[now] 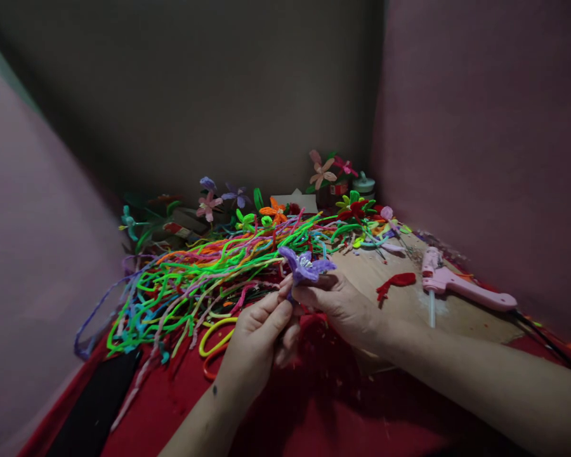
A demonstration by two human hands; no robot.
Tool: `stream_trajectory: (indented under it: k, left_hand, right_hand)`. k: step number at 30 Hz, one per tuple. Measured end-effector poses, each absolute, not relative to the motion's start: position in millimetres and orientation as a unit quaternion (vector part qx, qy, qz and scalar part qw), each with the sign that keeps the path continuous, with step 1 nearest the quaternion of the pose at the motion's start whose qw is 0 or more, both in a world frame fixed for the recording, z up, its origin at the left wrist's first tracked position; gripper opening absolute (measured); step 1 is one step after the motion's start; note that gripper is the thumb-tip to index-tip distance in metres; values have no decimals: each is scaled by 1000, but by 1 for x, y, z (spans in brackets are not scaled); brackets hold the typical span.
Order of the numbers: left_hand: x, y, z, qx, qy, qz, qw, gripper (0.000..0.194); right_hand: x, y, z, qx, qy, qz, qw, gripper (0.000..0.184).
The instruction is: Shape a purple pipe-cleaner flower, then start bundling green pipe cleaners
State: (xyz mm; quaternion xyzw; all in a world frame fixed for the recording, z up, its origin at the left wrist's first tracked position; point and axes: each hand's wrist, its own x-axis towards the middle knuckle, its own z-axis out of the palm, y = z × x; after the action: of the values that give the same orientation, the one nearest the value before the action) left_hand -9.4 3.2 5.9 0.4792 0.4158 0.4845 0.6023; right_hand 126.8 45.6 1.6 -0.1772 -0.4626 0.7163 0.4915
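A purple pipe-cleaner flower (pixel 304 265) with pale stamens at its centre is held up above the red cloth, between both hands. My left hand (pixel 261 330) is closed, its thumb and fingers pinching the flower's base from below. On the right side of the bloom, my right hand (pixel 330 301) is closed too, thumb and fingers gripping just under the petals. The stem is mostly hidden by the fingers. Behind the hands spreads a heap of loose pipe cleaners (pixel 185 273) in green, orange, pink and blue.
A pink glue gun (pixel 471 289) lies on cardboard (pixel 476 327) at the right, near a red pipe-cleaner piece (pixel 396 283). Yellow-and-orange-handled scissors (pixel 214 336) rest left of the hands. A black flat object (pixel 98 406) lies front left. Finished flowers (pixel 321 171) stand along the back.
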Motion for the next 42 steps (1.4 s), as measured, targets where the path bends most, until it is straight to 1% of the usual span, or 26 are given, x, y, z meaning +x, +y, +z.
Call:
stream_trajectory:
  k: [2,4,5,7,9,12,15,17,23,27,29,31,34,37,40,42]
  left_hand:
    - [-7,1,4,557,493,512,429,15]
    - [-7,0,-1,623,522,512,276,12]
    - [-8,0,-4,650,520,505,228,10]
    - [-10,1,-10,683,506,489,194,7]
    - [-12,2,-12,679,501,489,222,10]
    - [-11,3,-8,620,506,502,328,14]
    - [-8,2,1,548,497,509,439,20]
    - [-6,1,7,512,487,507,493,22]
    - [-10,4,10,442,419,508,609,19]
    - [-16,8,2,406,334,480,702,21]
    - [-18,9,-2,406,304,470,722,21]
    - [-18,8,-2,425,306,467,713,19]
    - [-18,7,5,510,357,474,623,18]
    - [-19,8,14,593,415,500,475,16]
    - [-24,8,18,600,461,570,321,19]
    - [-27,4,20,599,464,621,202,25]
  right_hand:
    - [126,44,3,-196,-452,712,500,18]
    - [125,43,2,-204,-453,704,508,20]
    - [125,42,1,-205,-456,700,511,22]
    - [124,41,0,-204,-466,693,511,26]
    - [125,41,0,-203,-483,691,499,30]
    - [126,42,1,-193,-517,696,459,34]
    - [128,45,1,-197,-541,681,453,31]
    - [129,48,0,-197,-549,670,460,28]
    - [131,52,-3,-156,-552,688,445,32]
    - [130,53,-6,-147,-552,691,443,27]
    - [129,53,-10,-151,-562,673,456,25]
    - [129,52,-13,-157,-574,651,471,23]
    - [130,48,-12,-168,-585,643,464,25]
    - [132,44,-4,-172,-587,631,477,26]
    - [133,42,5,-191,-593,584,521,23]
    - [133,41,9,-206,-601,564,528,24]
